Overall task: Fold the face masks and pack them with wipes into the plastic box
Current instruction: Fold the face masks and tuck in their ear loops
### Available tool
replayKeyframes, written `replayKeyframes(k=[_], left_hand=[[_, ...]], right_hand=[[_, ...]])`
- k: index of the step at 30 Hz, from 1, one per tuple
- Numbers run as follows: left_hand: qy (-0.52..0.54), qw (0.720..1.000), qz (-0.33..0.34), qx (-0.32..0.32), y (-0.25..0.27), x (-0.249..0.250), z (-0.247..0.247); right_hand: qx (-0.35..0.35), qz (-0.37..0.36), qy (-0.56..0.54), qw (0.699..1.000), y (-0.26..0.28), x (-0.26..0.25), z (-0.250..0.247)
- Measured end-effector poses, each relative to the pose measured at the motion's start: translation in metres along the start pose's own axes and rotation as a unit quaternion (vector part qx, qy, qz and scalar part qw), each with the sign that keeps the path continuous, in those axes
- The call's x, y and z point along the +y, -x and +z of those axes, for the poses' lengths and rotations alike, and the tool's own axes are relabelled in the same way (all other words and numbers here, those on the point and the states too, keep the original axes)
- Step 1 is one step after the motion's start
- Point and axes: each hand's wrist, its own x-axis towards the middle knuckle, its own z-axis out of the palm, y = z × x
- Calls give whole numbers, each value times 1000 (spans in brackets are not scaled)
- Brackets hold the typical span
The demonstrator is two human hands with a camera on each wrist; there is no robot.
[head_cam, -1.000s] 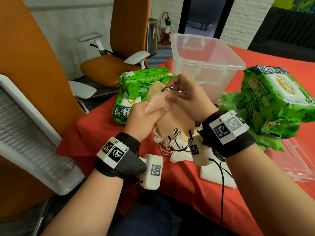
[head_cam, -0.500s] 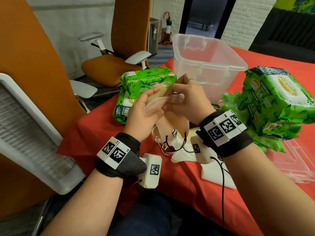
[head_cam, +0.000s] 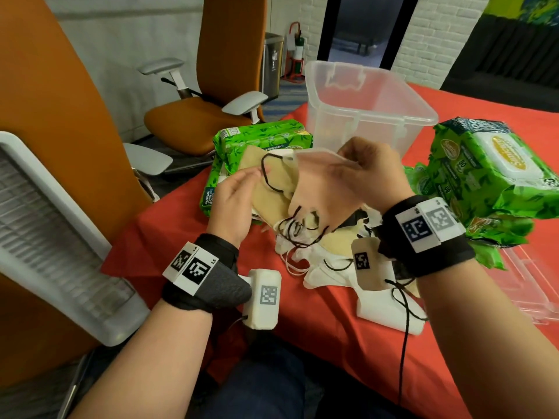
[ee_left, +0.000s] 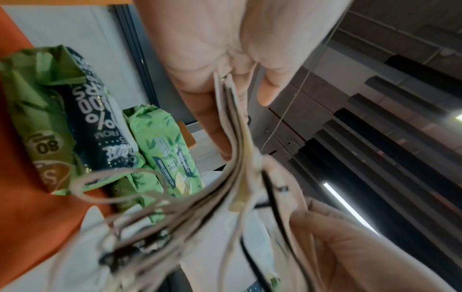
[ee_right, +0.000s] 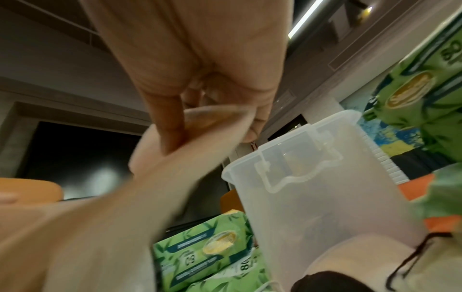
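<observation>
My right hand [head_cam: 373, 173] pinches the upper edge of a pale pink face mask [head_cam: 323, 192] between thumb and fingers; the right wrist view confirms the fingers closed on that fabric edge. The mask hangs above the red tablecloth [head_cam: 332, 343], creased down its middle, with a black ear loop trailing from its lower end. My left hand [head_cam: 233, 201] grips a bunch of tan masks [head_cam: 269, 189]; the left wrist view shows several thin layers clamped between thumb and fingers, loops dangling below. The layers blur together there, so I cannot count them reliably. One black loop arcs across the top tan mask.

Beneath both hands, a loose heap of white and cream masks [head_cam: 317, 267] lies on the cloth, their cords tangled. The clear plastic box [head_cam: 363, 116] stands upright behind the hands, open at the top. One green pack of wipes [head_cam: 260, 140] sits just left of the box, behind my left hand. A stack of green wipe packs [head_cam: 496, 182] sits to the right. A clear lid [head_cam: 532, 285] lies flat at the right edge, partly under that stack.
</observation>
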Motion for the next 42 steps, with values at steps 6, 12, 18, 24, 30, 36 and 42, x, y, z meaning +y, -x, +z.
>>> replayKeyframes(k=[6, 12, 18, 24, 30, 36, 42], left_hand=[[-140, 990, 24, 12, -5, -9, -7], [-204, 977, 54, 19, -3, -5, -6], [-213, 975, 52, 26, -2, -5, -9], [-246, 966, 71, 22, -2, -4, -12], [-257, 964, 51, -43, 5, 3, -3], [-249, 967, 39, -32, 5, 1, -12], [-275, 959, 24, -61, 5, 1, -6]], right_hand=[[111, 76, 81, 988, -4, -1, -18], [68, -51, 108, 991, 3, -15, -2], [-41, -5, 183, 982, 5, -17, 12], [-34, -47, 226, 972, 8, -27, 20], [-133, -154, 180, 962, 16, -39, 41], [-114, 2, 261, 959, 7, -8, 31], [72, 0, 131, 989, 7, -15, 17]])
